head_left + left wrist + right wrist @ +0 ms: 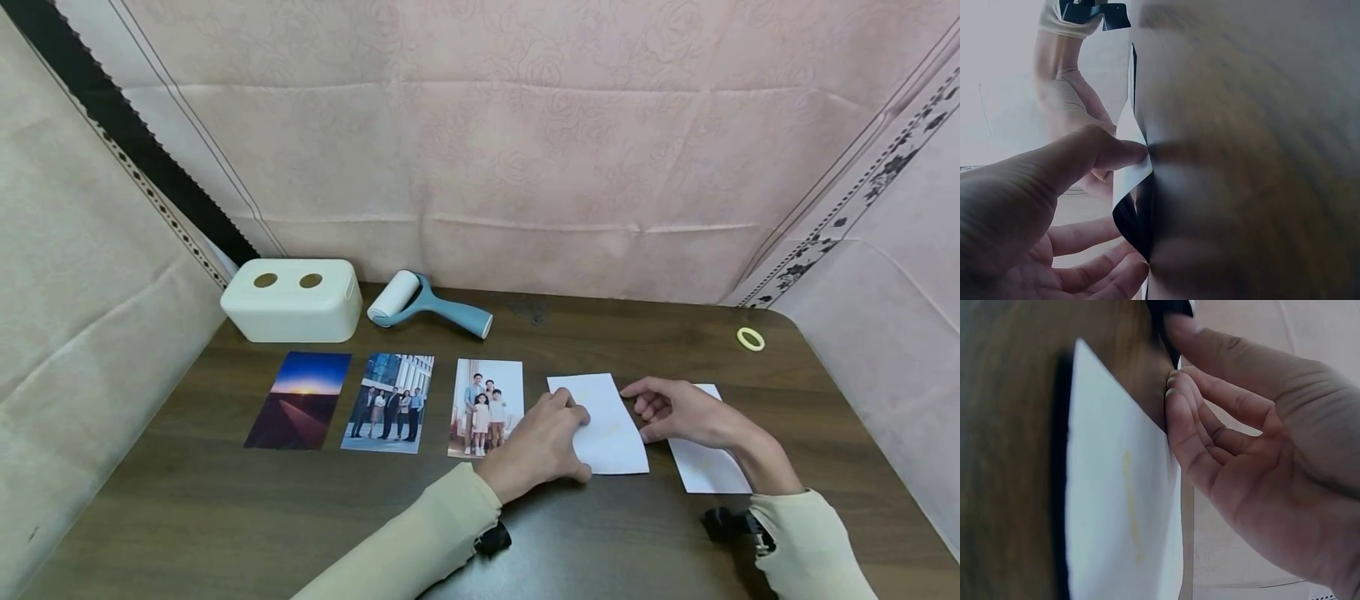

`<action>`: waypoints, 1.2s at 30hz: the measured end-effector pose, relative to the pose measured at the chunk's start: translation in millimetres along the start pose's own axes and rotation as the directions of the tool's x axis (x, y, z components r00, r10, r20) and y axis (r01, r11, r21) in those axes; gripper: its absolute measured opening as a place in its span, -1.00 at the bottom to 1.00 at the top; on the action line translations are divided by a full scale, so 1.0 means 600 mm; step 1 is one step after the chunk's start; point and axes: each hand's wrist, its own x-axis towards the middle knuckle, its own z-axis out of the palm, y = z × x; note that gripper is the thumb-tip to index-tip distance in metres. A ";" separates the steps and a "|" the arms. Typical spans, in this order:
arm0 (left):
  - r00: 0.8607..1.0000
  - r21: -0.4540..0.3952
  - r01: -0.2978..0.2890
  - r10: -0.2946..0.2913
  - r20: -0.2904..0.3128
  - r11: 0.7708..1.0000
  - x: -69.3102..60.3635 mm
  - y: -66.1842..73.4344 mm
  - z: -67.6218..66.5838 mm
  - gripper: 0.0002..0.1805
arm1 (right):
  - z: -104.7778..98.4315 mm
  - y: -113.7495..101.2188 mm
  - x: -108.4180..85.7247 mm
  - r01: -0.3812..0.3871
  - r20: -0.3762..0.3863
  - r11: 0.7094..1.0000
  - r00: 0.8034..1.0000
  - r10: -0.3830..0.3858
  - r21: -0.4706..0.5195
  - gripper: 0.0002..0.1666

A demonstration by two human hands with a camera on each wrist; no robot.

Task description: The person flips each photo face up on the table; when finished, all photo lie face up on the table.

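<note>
A white card [611, 429] lies face-down on the table, its blank side up. My left hand [542, 440] pinches its left side between thumb and fingers; in the left wrist view, the card [1127, 181] bows up between the thumb and fingers of that hand [1054, 187], showing a dark underside. Beside the card's right edge is my right hand [686, 412], thumb and index finger apart, the index tip close to the upper corner. Partly beneath that hand lies a second white card [708, 467]. The right wrist view shows the hand [1260, 431] above a white card [1116, 487] with a faint yellow mark.
Left of the cards lie a family photo [480, 400], a group photo [387, 404] and a sunset picture [300, 400]. Behind them are a white box [292, 308] with two holes and a blue-handled roller [438, 307]. A yellow ring [751, 338] lies at the back right.
</note>
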 end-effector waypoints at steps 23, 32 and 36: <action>0.998 -0.053 -0.034 0.037 0.058 0.998 0.002 -0.011 -0.011 -0.37 | -0.011 0.011 -0.005 0.035 0.007 0.998 0.999 -0.035 0.059 -0.37; 0.998 -0.115 -0.025 0.031 0.055 0.993 0.004 -0.019 -0.013 -0.46 | -0.012 0.011 -0.004 0.072 0.030 0.993 0.997 -0.075 0.095 -0.33; 1.000 -0.227 -0.012 0.011 -0.004 0.974 0.009 -0.027 -0.009 -0.53 | -0.010 0.003 -0.002 0.103 0.036 0.988 0.994 -0.107 0.115 -0.33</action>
